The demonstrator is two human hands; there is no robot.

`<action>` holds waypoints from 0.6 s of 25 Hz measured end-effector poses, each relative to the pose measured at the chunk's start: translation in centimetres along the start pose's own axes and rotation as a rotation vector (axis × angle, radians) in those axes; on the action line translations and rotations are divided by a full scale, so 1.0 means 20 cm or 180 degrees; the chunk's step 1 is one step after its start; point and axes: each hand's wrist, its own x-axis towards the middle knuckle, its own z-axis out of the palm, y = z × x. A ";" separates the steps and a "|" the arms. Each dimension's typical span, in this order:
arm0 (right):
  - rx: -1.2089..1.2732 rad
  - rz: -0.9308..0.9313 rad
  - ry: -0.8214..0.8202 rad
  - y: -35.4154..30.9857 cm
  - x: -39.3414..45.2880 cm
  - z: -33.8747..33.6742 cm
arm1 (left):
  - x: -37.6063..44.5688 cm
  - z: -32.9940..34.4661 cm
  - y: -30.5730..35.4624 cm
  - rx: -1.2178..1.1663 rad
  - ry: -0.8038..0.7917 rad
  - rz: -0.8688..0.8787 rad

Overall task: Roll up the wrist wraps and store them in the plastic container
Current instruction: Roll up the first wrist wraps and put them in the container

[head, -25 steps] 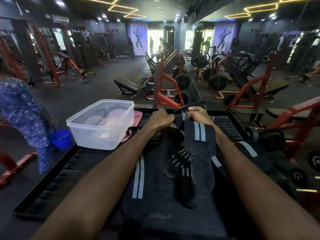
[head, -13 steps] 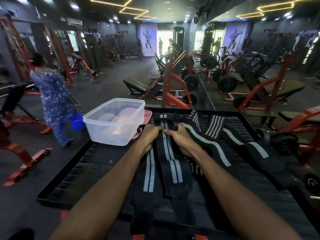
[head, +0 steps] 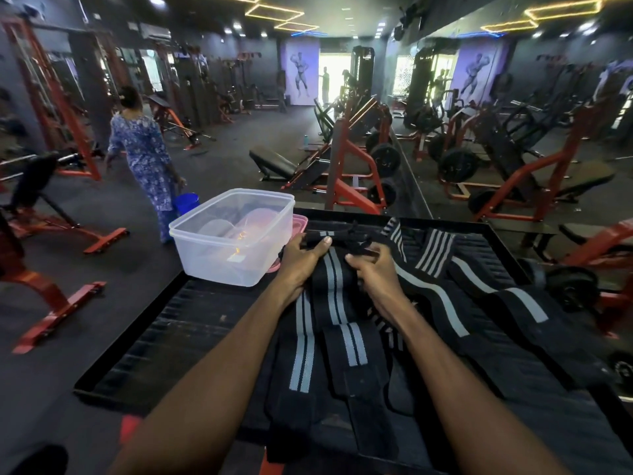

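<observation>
Nearest the viewer, the loose tails of several black elastic fabric wrist wraps with grey stripes (head: pixel 337 303) drape over the near edge of the black ribbed platform (head: pixel 191 323) that carries them, and more lie fanned toward its right edge. They look light, soft and floppy, with a slightly grippy weave, so a strip should roll easily but slacken unless kept taut; the far end, where the thin loop sits, seems the sensible place to take hold and start the coil. Both forearms reach forward over the platform, side by side. The left hand (head: pixel 303 260) curls around that far end, thumb on top pinching the bunched fabric, while the right hand (head: pixel 371 265) pinches the same end just beside it, fingers bent in under the cloth. Beyond the left hand, at the far left corner of the platform, stands the clear rectangular plastic container (head: pixel 233 234), open, touching a pink lid (head: pixel 301 222) behind it, and holding no wraps yet
</observation>
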 end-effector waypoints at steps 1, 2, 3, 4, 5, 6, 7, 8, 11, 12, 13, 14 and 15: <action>0.0224 -0.0104 0.0085 0.00 0.02 -0.02 | 0.00 0.00 0.01 -0.0183 -0.0149 -0.0170; 0.0397 -0.0191 0.0101 0.00 0.03 -0.03 | -0.01 0.01 0.03 -0.0349 -0.0402 -0.0380; 0.0482 -0.0309 0.0094 0.00 0.05 -0.04 | -0.02 0.01 0.04 -0.0428 -0.0687 -0.0570; 0.0459 -0.0437 0.0059 0.00 0.05 -0.04 | -0.02 0.01 0.05 -0.0408 -0.0920 -0.0699; 0.0378 -0.0580 0.0063 0.00 0.05 -0.05 | -0.02 0.01 0.05 -0.0371 -0.1099 -0.0755; 0.0278 -0.0727 0.0068 -0.01 0.03 -0.04 | -0.02 0.01 0.05 -0.0365 -0.1208 -0.0756; 0.0231 -0.0835 0.0077 -0.01 0.03 -0.04 | -0.02 0.02 0.04 -0.0457 -0.1245 -0.0718; 0.0210 -0.0874 0.0067 -0.01 0.02 -0.04 | -0.01 0.02 0.03 -0.0541 -0.1159 -0.0602; 0.0207 -0.0724 0.0059 -0.02 0.03 -0.03 | 0.03 0.02 -0.03 -0.0329 -0.0584 -0.0032; 0.0182 -0.0645 0.0036 -0.02 0.02 -0.03 | 0.04 0.02 -0.04 -0.0250 -0.0530 0.0063; 0.0134 -0.0582 -0.0008 -0.03 0.02 -0.03 | 0.05 0.01 -0.05 -0.0168 -0.0515 0.0102; 0.0086 -0.0573 -0.0041 -0.04 0.02 -0.03 | 0.05 0.01 -0.05 -0.0103 -0.0537 0.0111; 0.0040 -0.0587 -0.0034 -0.05 0.02 -0.03 | 0.05 0.01 -0.05 -0.0082 -0.0598 0.0117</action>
